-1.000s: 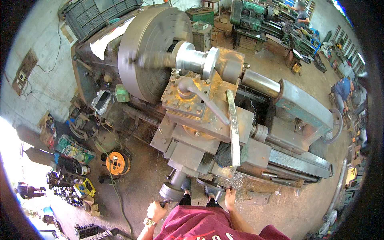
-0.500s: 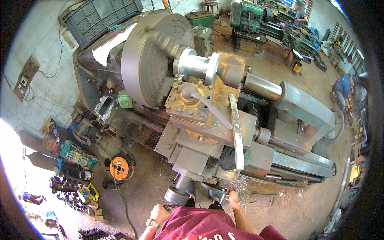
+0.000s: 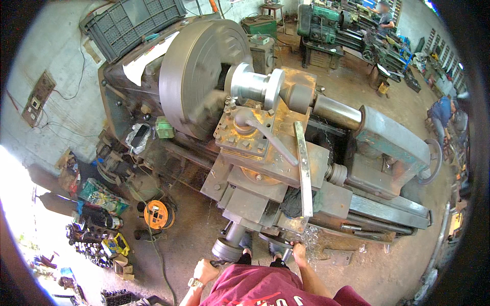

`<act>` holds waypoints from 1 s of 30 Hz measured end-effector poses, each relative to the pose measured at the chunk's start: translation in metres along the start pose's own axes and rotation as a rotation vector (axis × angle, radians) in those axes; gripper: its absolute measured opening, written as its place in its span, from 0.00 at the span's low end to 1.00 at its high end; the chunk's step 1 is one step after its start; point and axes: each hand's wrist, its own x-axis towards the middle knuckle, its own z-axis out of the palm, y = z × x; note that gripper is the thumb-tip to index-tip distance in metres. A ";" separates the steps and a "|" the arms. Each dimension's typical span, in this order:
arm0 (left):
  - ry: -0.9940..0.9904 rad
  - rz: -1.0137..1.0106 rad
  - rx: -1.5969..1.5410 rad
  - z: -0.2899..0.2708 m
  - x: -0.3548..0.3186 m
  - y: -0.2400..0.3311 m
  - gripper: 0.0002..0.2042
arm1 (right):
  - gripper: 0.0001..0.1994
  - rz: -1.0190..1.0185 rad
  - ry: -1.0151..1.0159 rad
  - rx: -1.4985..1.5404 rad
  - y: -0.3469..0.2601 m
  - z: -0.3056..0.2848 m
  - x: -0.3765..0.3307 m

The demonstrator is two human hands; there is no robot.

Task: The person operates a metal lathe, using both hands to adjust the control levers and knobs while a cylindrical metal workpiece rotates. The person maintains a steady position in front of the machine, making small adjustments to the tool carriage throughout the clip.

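A large lathe fills the middle. Its big round chuck is blurred by turning, with a shiny stepped metal workpiece between it and the tailstock. The tool post, with a long lever, stands just in front of the workpiece. My left hand is closed round a dark crank handle beside the round dial of the cross slide. My right hand is closed on the handle of a handwheel at the carriage front. Both hands are near my body.
A long metal bar lies across the carriage over a dark rag. Curly chips litter the floor at right. An orange cable reel and its cord lie at left. Other people are at the far right, near a green lathe.
The whole view has shifted slightly right and down. The chuck has kept turning. Both my hands stay on their handles.
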 end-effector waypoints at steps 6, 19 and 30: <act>-0.037 -0.039 -0.010 0.019 -0.008 0.005 0.20 | 0.15 -0.087 0.120 0.087 -0.014 0.002 -0.005; -0.316 -0.186 -0.148 0.040 -0.001 -0.006 0.24 | 0.14 -0.072 0.136 0.232 -0.049 -0.015 -0.022; -0.229 -0.138 -0.095 0.029 -0.009 0.011 0.22 | 0.15 0.080 0.157 0.389 -0.057 -0.015 -0.027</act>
